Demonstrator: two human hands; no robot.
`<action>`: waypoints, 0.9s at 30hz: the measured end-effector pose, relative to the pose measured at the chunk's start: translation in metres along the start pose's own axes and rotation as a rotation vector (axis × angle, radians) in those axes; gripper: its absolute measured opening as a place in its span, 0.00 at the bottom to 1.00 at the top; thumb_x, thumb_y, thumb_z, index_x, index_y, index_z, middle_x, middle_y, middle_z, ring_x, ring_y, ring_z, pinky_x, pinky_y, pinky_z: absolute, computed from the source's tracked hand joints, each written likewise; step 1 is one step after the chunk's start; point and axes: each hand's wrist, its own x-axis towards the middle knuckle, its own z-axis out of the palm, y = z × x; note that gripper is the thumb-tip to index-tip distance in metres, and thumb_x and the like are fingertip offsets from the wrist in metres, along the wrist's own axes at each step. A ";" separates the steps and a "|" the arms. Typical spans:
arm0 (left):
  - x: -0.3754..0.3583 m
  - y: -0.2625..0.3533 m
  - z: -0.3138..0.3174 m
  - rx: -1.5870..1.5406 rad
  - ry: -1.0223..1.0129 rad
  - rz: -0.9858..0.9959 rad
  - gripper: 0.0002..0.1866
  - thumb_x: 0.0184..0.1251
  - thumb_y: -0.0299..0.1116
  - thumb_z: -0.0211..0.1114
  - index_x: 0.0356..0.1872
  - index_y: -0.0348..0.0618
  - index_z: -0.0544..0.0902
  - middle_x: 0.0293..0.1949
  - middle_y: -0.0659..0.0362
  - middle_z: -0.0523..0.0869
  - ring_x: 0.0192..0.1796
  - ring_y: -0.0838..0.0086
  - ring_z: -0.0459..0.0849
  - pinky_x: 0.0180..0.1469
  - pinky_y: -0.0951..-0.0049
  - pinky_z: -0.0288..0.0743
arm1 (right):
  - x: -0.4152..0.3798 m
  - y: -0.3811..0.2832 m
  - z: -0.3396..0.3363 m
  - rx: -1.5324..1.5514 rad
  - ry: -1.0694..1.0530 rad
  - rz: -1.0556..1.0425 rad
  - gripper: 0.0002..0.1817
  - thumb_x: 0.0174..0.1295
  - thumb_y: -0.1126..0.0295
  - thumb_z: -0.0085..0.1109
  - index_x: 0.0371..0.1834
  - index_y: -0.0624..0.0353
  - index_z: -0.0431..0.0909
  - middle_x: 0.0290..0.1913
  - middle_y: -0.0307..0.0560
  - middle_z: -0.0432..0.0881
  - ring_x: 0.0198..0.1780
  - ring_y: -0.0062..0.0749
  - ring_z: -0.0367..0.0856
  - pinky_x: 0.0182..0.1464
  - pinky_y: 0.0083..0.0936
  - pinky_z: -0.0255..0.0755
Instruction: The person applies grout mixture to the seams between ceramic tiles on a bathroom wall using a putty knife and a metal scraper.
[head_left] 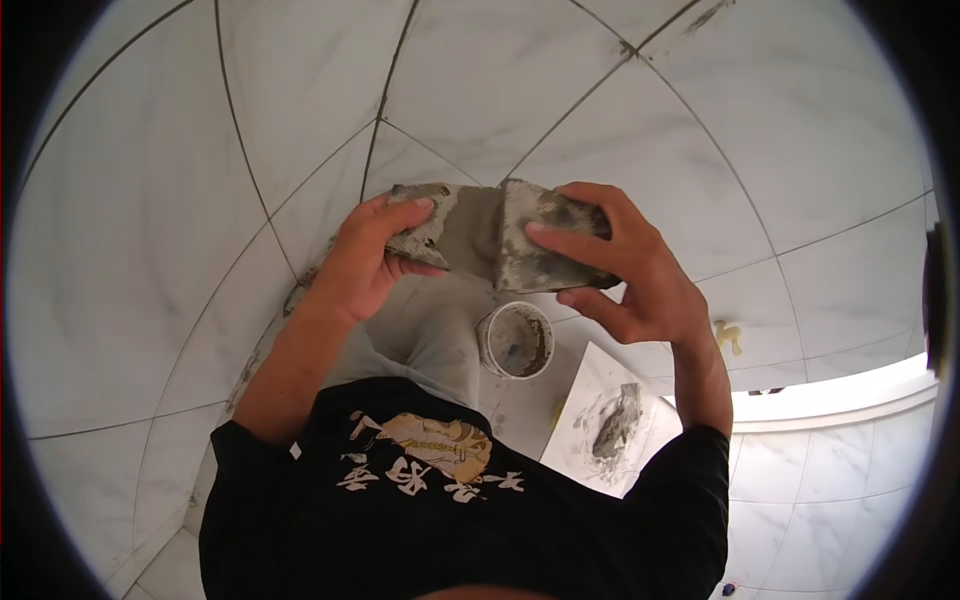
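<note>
At the bottom of the frame is the person's black shirt, printed with a tan figure and pale characters, and above it grey trousers showing between the forearms.

Both arms rise toward the middle of the frame. The left hand and the right hand each clamp one of two mortar-smeared scrapers, held together just above centre. The left scraper is pinched between thumb and fingers at its left edge; its face is coated in smooth grey paste, with dried, crusty patches along the rim. The right scraper is gripped with the fingers curled over its front and the thumb beneath; it is mottled grey and off-white (rougher and more caked than the other). The two blades meet along an edge near the centre, forming a shallow angle.

Below the hands, on the floor, stands a small white bucket, its inside smeared with grey residue. To its lower right lies a white board bearing a dark lump of mortar.

Beyond everything spreads a wall of large white marbled tiles with dark grout lines.
</note>
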 end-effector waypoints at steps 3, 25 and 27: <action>-0.003 -0.003 -0.010 -0.011 0.020 0.037 0.22 0.71 0.36 0.62 0.59 0.32 0.77 0.47 0.54 0.87 0.43 0.70 0.89 0.36 0.69 0.88 | 0.021 -0.004 -0.005 -0.146 -0.163 0.035 0.33 0.47 0.71 0.75 0.62 0.51 0.82 0.63 0.57 0.73 0.57 0.50 0.78 0.56 0.38 0.75; -0.014 -0.071 -0.100 -0.347 0.261 0.003 0.23 0.70 0.34 0.61 0.62 0.33 0.76 0.49 0.53 0.87 0.42 0.69 0.90 0.33 0.67 0.90 | 0.255 0.073 -0.134 -1.298 -0.614 -0.397 0.32 0.47 0.79 0.67 0.59 0.38 0.84 0.70 0.48 0.69 0.72 0.45 0.64 0.75 0.48 0.58; -0.015 -0.064 -0.101 -0.335 0.271 0.000 0.22 0.70 0.34 0.61 0.62 0.34 0.76 0.49 0.53 0.87 0.42 0.70 0.90 0.33 0.67 0.90 | 0.254 0.073 -0.133 -1.378 -0.679 -0.247 0.30 0.49 0.79 0.67 0.58 0.40 0.84 0.65 0.47 0.72 0.68 0.45 0.69 0.70 0.45 0.64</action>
